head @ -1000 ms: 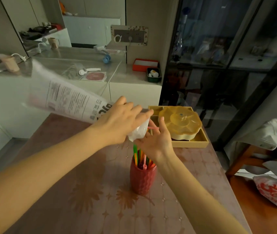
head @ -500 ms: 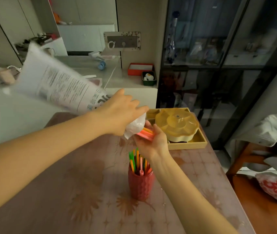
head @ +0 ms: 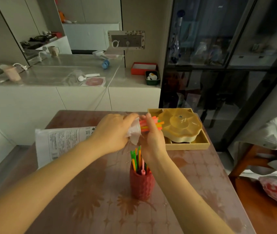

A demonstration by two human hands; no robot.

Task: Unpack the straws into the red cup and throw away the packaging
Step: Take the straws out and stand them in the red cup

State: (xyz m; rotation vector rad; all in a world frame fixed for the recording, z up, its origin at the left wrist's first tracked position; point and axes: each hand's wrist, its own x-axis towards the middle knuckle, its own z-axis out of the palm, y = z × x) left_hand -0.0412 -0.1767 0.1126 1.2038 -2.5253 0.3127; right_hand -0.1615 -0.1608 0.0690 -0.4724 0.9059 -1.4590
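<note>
Right now the left hand [head: 112, 132] is gripping the white bag [head: 60, 142] at its crumpled mouth, and the right hand [head: 153, 137] is curling its fingers round a bunch of straws [head: 151, 124] sticking out of that mouth. The pull is probably going best if the right hand is drawing straight along the bag's length while the left is squeezing only lightly, so nothing is bending or spilling onto the table [head: 83, 208]. Just below the hands the red cup [head: 142, 184] is standing upright, holding several green, orange and pink ones on end, seemingly with room for more. Beyond, a tan tray [head: 188, 146] is carrying a lidded yellow dish [head: 180, 125], its contents hidden.
</note>
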